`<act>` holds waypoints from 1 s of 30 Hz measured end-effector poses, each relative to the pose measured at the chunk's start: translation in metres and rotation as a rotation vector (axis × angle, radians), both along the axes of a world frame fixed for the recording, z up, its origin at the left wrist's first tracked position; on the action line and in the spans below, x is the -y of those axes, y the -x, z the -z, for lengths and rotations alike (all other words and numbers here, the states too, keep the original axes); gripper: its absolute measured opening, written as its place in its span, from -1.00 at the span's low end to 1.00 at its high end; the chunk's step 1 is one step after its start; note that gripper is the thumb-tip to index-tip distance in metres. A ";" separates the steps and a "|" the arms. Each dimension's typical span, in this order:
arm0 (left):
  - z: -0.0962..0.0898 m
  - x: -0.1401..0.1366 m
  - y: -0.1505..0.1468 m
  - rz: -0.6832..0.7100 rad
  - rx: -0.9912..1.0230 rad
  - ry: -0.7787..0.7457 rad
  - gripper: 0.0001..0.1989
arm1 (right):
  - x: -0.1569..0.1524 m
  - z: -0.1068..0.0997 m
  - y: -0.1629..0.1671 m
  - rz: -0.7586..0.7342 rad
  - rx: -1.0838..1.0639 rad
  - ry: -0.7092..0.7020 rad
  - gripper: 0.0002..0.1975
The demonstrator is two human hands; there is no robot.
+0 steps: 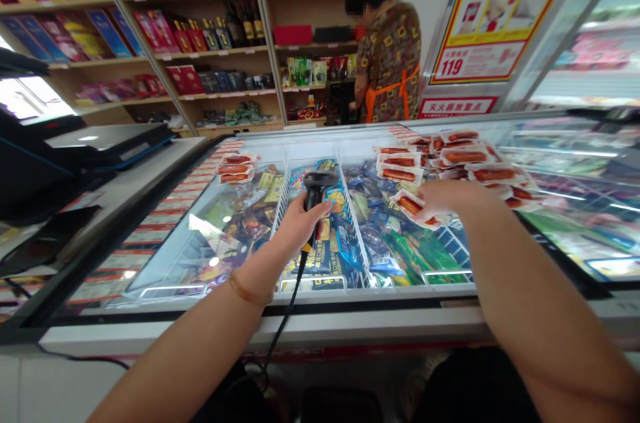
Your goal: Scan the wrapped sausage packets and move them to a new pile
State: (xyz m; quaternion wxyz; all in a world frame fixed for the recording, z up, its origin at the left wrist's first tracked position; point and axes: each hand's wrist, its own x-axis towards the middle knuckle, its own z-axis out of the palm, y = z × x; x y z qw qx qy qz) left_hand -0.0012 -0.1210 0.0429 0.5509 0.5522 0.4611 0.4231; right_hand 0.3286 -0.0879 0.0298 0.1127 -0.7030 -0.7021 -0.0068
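Wrapped round the handle of a black barcode scanner [315,188] is my left hand [300,220], above the middle of the glass-topped freezer [170,256]. The scanner's cable runs down from its grip toward the front edge. My right hand [435,200] grips a packaged sausage [411,204] by its right end, over the right part of the glass. Just beyond that hand lies a loose pile of packaged sausages [465,156]. A short column of similar packs [399,162] sits left of the pile. Two more sausage packs [235,168] rest at the far left of the glass.
Bagged frozen goods [320,256] show through the glass between white wire dividers [354,223]. At the left stands a weighing scale [110,143]. Behind the freezer, a person [393,50] with an orange apron tie stands by stocked shelves [200,53].
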 end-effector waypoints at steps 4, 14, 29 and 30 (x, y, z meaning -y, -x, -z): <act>0.000 0.001 -0.001 0.011 -0.023 -0.012 -0.69 | 0.004 -0.022 0.038 0.018 0.210 0.337 -0.74; 0.000 0.004 0.003 0.052 -0.142 -0.129 -0.70 | -0.019 0.002 0.082 -0.172 -0.245 -0.459 -0.65; 0.002 0.008 -0.002 0.123 -0.152 -0.127 -0.71 | -0.019 0.005 0.098 -0.208 -0.346 -0.637 -0.68; 0.002 0.008 -0.002 0.126 -0.150 -0.126 -0.71 | -0.018 0.005 0.099 -0.214 -0.344 -0.638 -0.69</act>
